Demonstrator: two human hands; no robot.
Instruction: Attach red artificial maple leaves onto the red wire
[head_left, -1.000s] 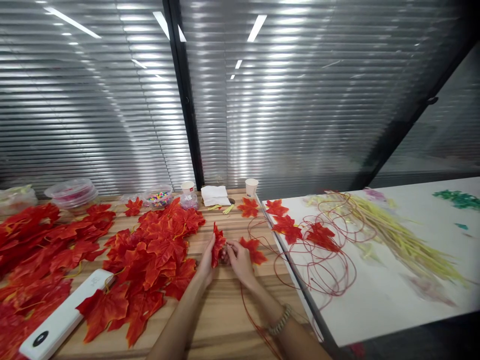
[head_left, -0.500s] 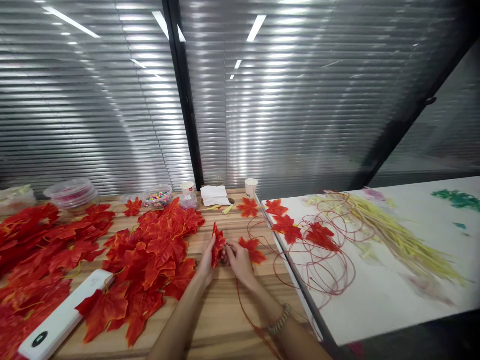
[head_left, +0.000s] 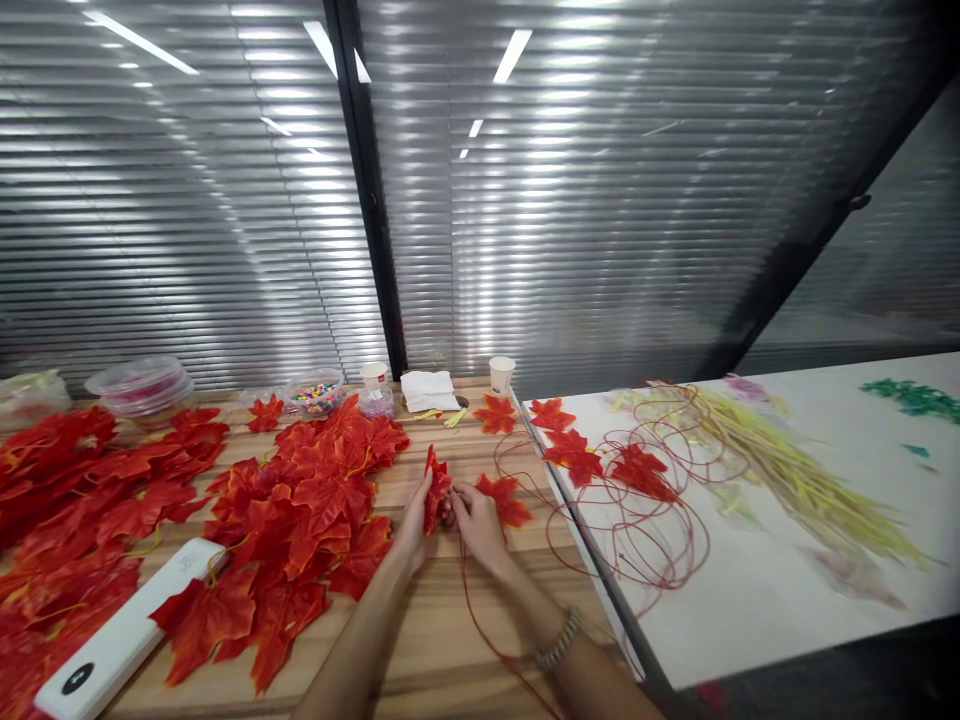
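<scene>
Between my hands, a red artificial maple leaf (head_left: 435, 490) is held up on edge above the wooden table. My left hand (head_left: 413, 525) is closed on the leaf from its left side. My right hand (head_left: 478, 522) pinches at the leaf's right side, its fingertips together on a red cord (head_left: 466, 590). That cord hangs from the fingers and runs down toward the near edge, under my right forearm. Just right of my right hand lies another red leaf (head_left: 505, 500). What exactly sits between the fingertips is too small to see.
Piles of red leaves (head_left: 330, 490) cover the left, around a white device (head_left: 131, 630). Behind are a bead tub (head_left: 316, 395), a paper cup (head_left: 502, 374) and white paper (head_left: 428, 390). On the white table (head_left: 720, 630) lie tangled red cord (head_left: 664, 545) and yellow strips (head_left: 810, 480).
The hanging red cord has shifted a little to the left below my right hand. Both hands stay almost in the same place, with the leaf still between them.
</scene>
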